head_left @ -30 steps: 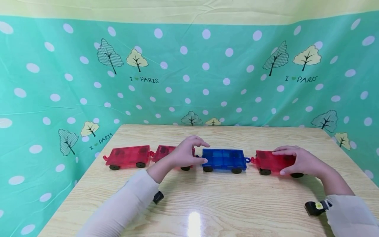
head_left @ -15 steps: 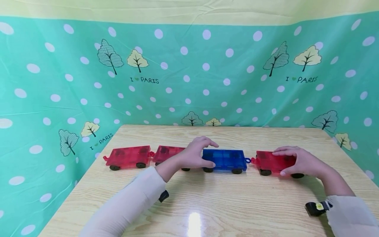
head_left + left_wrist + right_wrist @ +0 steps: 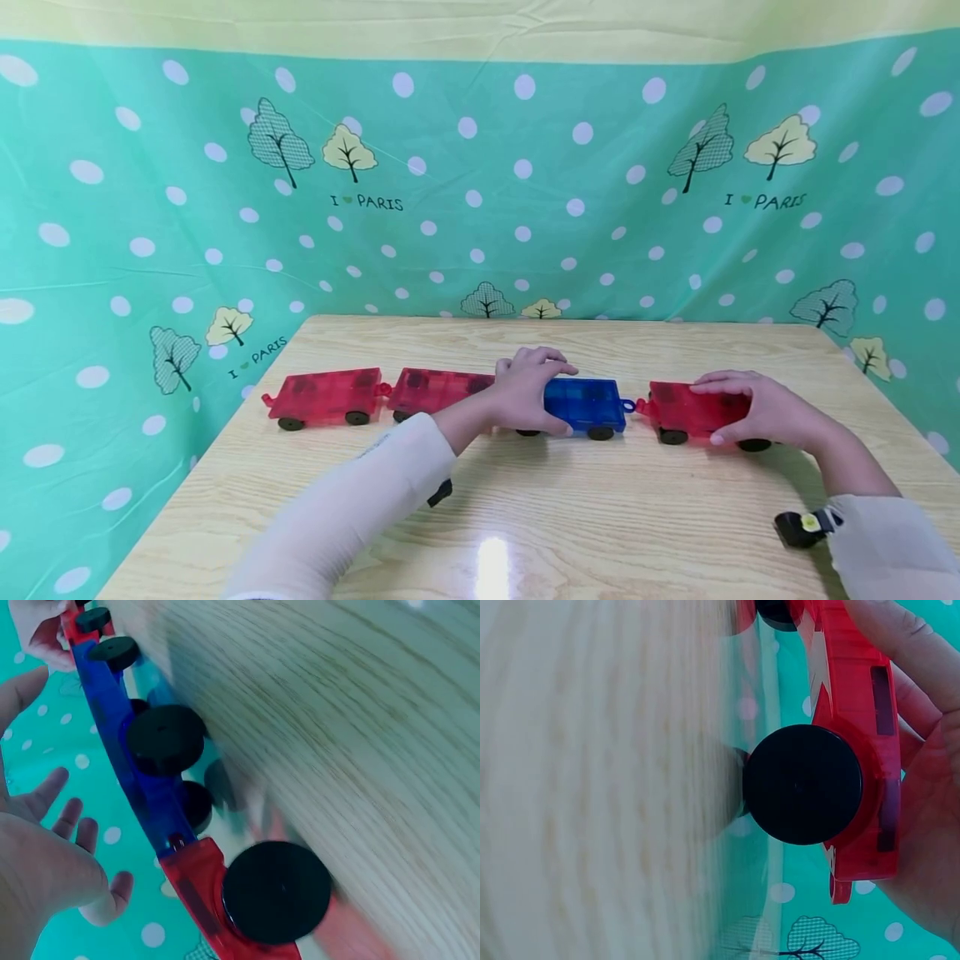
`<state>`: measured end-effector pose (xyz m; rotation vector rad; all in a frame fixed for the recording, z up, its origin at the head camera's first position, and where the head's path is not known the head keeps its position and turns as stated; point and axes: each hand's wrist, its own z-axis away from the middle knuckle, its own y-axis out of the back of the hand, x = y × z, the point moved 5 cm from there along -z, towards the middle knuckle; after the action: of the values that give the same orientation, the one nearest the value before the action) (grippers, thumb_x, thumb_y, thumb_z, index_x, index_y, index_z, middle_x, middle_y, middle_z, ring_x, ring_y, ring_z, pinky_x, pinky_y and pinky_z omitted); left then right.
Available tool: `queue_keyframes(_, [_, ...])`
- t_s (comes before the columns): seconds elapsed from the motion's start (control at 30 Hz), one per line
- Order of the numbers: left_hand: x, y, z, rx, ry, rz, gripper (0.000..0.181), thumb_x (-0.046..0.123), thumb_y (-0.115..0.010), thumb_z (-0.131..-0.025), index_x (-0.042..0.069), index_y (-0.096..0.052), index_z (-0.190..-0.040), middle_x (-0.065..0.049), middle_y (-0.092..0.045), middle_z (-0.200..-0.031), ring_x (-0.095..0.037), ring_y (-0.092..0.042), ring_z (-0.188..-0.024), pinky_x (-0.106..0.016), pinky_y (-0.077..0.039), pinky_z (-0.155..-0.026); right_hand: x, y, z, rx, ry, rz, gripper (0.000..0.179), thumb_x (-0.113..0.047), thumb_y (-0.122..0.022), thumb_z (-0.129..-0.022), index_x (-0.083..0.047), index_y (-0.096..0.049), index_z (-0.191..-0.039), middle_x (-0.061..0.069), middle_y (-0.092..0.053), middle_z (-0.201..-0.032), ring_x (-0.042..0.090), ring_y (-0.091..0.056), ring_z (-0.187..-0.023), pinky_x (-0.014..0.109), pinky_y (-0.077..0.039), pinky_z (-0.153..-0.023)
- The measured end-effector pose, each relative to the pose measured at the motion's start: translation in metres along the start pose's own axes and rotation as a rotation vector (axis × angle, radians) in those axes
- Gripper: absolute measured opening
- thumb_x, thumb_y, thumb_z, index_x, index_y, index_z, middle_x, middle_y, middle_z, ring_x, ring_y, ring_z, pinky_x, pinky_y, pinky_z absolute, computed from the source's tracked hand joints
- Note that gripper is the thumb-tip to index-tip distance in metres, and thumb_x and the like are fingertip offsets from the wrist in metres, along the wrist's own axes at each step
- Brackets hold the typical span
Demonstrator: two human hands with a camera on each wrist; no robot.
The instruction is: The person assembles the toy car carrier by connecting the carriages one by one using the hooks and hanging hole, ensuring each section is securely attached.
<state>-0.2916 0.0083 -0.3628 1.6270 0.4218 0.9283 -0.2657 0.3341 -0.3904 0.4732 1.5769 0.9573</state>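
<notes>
My left hand hovers over the left part of a blue toy train car, thumb toward its near side and fingers toward its far side. In the left wrist view those fingers are spread, apart from the blue car. With thumb and fingers across its sides, my right hand grips the rightmost red toy train car; a dark wheel of that red car shows in the right wrist view. The blue car's right ring meets this red car's hook. Its left coupling is hidden behind my left hand.
Two more red cars, the leftmost one and its neighbour, stand in the same row, joined by a hook. All stand on a wood-grain table. A green dotted cloth hangs behind.
My left hand has moved right, from above the second red car to above the blue car. The right hand and the cars have stayed in place.
</notes>
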Motion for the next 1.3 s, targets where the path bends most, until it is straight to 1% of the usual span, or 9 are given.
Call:
queue_keyframes(0.07, [0.001, -0.003, -0.003, -0.008, 0.012, -0.031, 0.080, 0.052, -0.079, -0.074, 0.030, -0.047, -0.144, 0.005, -0.033, -0.149, -0.021, -0.027, -0.133, -0.042, -0.030, -0.089, 0.000, 0.000, 0.000, -0.001, 0.002, -0.002, 0.072, -0.031, -0.089, -0.068, -0.005, -0.063, -0.129, 0.027, -0.044, -0.137, 0.049, -0.038, -0.119, 0.041, -0.055, -0.074])
queue_keyframes(0.2, [0.001, -0.007, -0.009, -0.032, 0.025, -0.087, 0.084, 0.058, -0.077, -0.074, 0.037, -0.042, -0.147, 0.005, -0.027, -0.154, -0.022, -0.022, -0.137, -0.047, -0.029, -0.095, -0.001, 0.000, -0.001, -0.001, 0.004, -0.002, 0.072, -0.031, -0.089, -0.068, -0.005, -0.063, -0.130, 0.028, -0.045, -0.137, 0.049, -0.038, -0.118, 0.040, -0.054, -0.073])
queue_keyframes(0.33, [0.001, -0.008, -0.014, -0.067, 0.035, -0.114, 0.089, 0.065, -0.074, -0.073, 0.041, -0.036, -0.149, 0.005, -0.022, -0.157, -0.024, -0.019, -0.140, -0.052, -0.027, -0.100, -0.001, 0.000, -0.001, -0.006, 0.003, -0.001, 0.072, -0.031, -0.089, -0.068, -0.005, -0.063, -0.130, 0.028, -0.045, -0.137, 0.048, -0.039, -0.118, 0.041, -0.054, -0.074])
queue_keyframes(0.47, [0.002, -0.007, -0.019, -0.102, 0.036, -0.130, 0.089, 0.068, -0.072, -0.073, 0.039, -0.036, -0.150, 0.005, -0.025, -0.156, -0.023, -0.021, -0.139, -0.052, -0.028, -0.101, -0.002, 0.000, 0.000, -0.005, 0.012, 0.012, 0.072, -0.032, -0.089, -0.068, -0.005, -0.063, -0.129, 0.027, -0.045, -0.137, 0.048, -0.039, -0.118, 0.043, -0.054, -0.076])
queue_keyframes(0.7, [0.009, -0.006, -0.026, -0.125, 0.006, -0.152, 0.084, 0.066, -0.072, -0.075, 0.032, -0.045, -0.147, 0.006, -0.036, -0.150, -0.022, -0.028, -0.133, -0.045, -0.030, -0.096, -0.006, 0.002, 0.001, 0.000, 0.053, 0.031, 0.070, -0.032, -0.089, -0.068, -0.005, -0.064, -0.128, 0.027, -0.048, -0.134, 0.047, -0.041, -0.118, 0.044, -0.053, -0.077])
queue_keyframes(0.8, [0.011, -0.006, -0.028, -0.135, 0.000, -0.155, 0.082, 0.064, -0.073, -0.075, 0.032, -0.046, -0.146, 0.006, -0.039, -0.148, -0.020, -0.032, -0.128, -0.042, -0.032, -0.094, -0.007, 0.002, 0.002, 0.004, 0.075, 0.039, 0.069, -0.032, -0.089, -0.068, -0.006, -0.065, -0.127, 0.025, -0.050, -0.133, 0.046, -0.042, -0.118, 0.040, -0.053, -0.076])
queue_keyframes(0.93, [0.011, -0.009, -0.031, -0.140, 0.004, -0.148, 0.082, 0.066, -0.074, -0.072, 0.033, -0.050, -0.143, 0.007, -0.042, -0.144, -0.019, -0.036, -0.123, -0.041, -0.033, -0.095, -0.006, 0.003, 0.003, 0.004, 0.092, 0.048, 0.069, -0.032, -0.089, -0.069, -0.007, -0.065, -0.128, 0.024, -0.049, -0.135, 0.045, -0.041, -0.119, 0.035, -0.053, -0.075])
queue_keyframes(1.17, [0.011, -0.012, -0.034, -0.138, -0.002, -0.125, 0.087, 0.066, -0.077, -0.068, 0.033, -0.049, -0.144, 0.007, -0.044, -0.144, -0.019, -0.037, -0.122, -0.042, -0.034, -0.097, -0.006, 0.008, 0.005, 0.014, 0.113, 0.064, 0.073, -0.032, -0.089, -0.068, -0.007, -0.061, -0.132, 0.025, -0.041, -0.141, 0.048, -0.036, -0.121, 0.040, -0.053, -0.075])
queue_keyframes(1.3, [0.012, -0.013, -0.035, -0.146, -0.017, -0.141, 0.090, 0.067, -0.077, -0.068, 0.033, -0.047, -0.145, 0.007, -0.044, -0.144, -0.018, -0.037, -0.123, -0.041, -0.035, -0.095, -0.004, 0.010, 0.005, 0.031, 0.134, 0.099, 0.072, -0.034, -0.090, -0.067, -0.007, -0.064, -0.128, 0.022, -0.045, -0.138, 0.045, -0.037, -0.121, 0.040, -0.052, -0.076])
